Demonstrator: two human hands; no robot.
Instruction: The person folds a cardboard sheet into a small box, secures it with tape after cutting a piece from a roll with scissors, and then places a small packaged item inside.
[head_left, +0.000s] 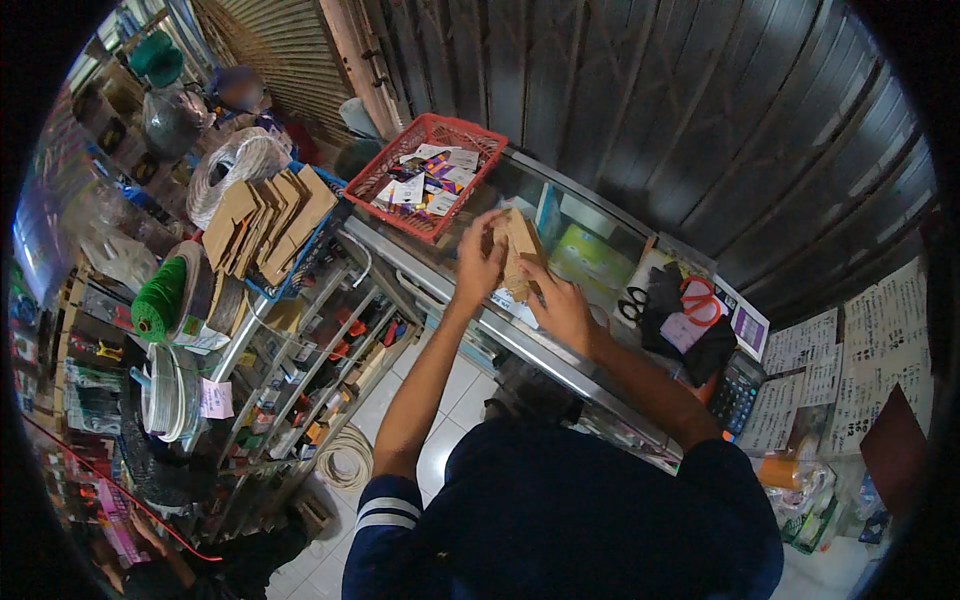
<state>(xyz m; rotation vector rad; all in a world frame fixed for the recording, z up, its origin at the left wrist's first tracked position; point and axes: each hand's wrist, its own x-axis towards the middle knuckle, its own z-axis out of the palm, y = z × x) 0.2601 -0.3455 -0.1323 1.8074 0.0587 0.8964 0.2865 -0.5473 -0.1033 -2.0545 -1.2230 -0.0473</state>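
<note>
Over the glass-topped counter (pixel 410 262) I have a tan, flat, oblong piece (pixel 521 245) that looks like folded brown paper or cardboard. My left hand (pixel 481 258) grips its left edge with bent fingers. At its lower right, my right hand (pixel 562 308) pinches the near end between thumb and fingers. Just beyond my left hand stands a red plastic basket (pixel 468 205) holding several small purple, yellow and white packets (pixel 425 182). Whether anything is inside the tan piece cannot be seen.
To the left, a blue basket (pixel 285 293) holds several folded brown cardboard pieces (pixel 268 222), beside green twine (pixel 158 303). Black scissors (pixel 632 303), red-handled scissors (pixel 703 300) and a calculator (pixel 738 392) lie to the right. Another person's hand (pixel 150 538) shows at lower left.
</note>
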